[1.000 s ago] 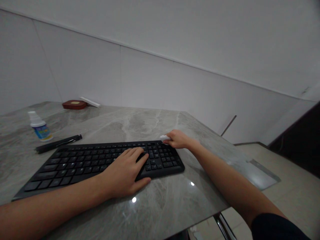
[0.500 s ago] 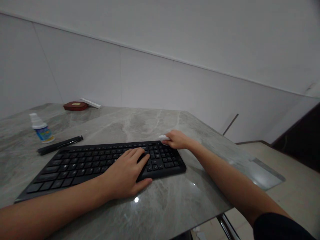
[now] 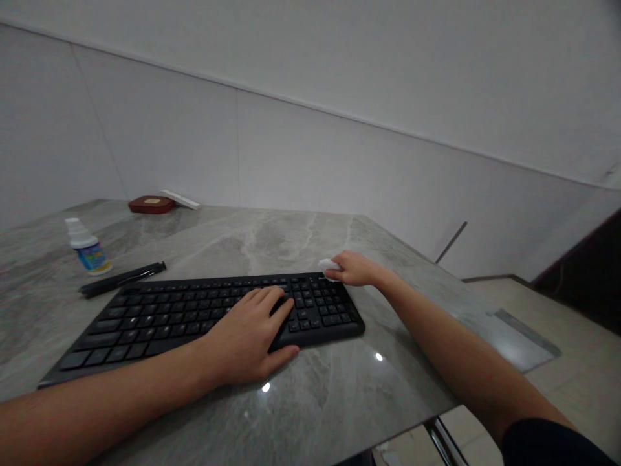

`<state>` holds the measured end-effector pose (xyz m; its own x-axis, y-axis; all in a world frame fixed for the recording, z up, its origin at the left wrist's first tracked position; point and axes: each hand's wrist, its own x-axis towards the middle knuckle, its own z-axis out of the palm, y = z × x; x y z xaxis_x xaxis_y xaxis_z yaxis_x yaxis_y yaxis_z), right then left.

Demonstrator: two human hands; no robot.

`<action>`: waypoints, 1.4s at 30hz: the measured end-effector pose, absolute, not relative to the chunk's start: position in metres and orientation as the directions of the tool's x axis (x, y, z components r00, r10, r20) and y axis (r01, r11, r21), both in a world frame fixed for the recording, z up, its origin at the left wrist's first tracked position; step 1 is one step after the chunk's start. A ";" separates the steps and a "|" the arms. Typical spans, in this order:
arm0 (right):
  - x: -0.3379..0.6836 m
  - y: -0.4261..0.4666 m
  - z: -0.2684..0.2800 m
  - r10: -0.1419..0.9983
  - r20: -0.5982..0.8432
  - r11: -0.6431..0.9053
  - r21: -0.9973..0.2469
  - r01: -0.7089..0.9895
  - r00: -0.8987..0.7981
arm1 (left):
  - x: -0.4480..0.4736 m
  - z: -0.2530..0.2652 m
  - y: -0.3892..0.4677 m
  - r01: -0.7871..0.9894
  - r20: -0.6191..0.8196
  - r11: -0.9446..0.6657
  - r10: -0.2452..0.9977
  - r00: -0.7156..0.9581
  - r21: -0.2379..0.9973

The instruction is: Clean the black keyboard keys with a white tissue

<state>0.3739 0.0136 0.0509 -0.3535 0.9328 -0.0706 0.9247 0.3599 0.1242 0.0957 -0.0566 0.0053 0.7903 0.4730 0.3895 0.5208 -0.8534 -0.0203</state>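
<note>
A black keyboard (image 3: 160, 317) lies on the grey marbled table. Across its right half, left of the number pad, rests my left hand (image 3: 250, 336), with its fingers stretched over the keys and its thumb out at the front edge. My right hand (image 3: 356, 268) is at the far right corner of the keyboard. Between its thumb and fingers it pinches a crumpled white tissue (image 3: 330, 265). Part of the tissue is hidden by the fingers.
On the left stand a white spray bottle (image 3: 91, 252) with a blue label and, beside it, a black pen-like brush (image 3: 122, 279). A red-brown case (image 3: 151, 204) and a white flat box (image 3: 180, 199) lie by the wall. The table's right edge (image 3: 412, 248) drops to the floor.
My right hand has moved slightly to the right with the tissue along the keyboard's far corner. My left hand stays on the keys. The whole view has shifted a little.
</note>
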 end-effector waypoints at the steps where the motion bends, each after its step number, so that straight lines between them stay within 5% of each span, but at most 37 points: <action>1: 0.374 0.013 0.051 0.938 -0.062 0.346 0.147 0.927 -0.341 | 0.096 0.005 -0.057 0.520 0.391 -0.854 0.471 0.791 -0.022; 12: 0.365 0.004 0.056 0.961 -0.081 0.276 0.276 0.921 -0.264 | 0.096 0.005 -0.057 0.514 0.391 -0.858 0.473 0.789 0.002; 30: 0.360 -0.007 0.053 0.988 -0.031 0.152 0.275 0.949 -0.149 | 0.096 0.005 -0.057 0.509 0.411 -0.860 0.472 0.780 0.023; 42: 0.363 -0.007 0.051 0.979 -0.058 0.206 0.260 0.943 -0.198 | 0.096 0.004 -0.056 0.514 0.395 -0.858 0.477 0.785 0.016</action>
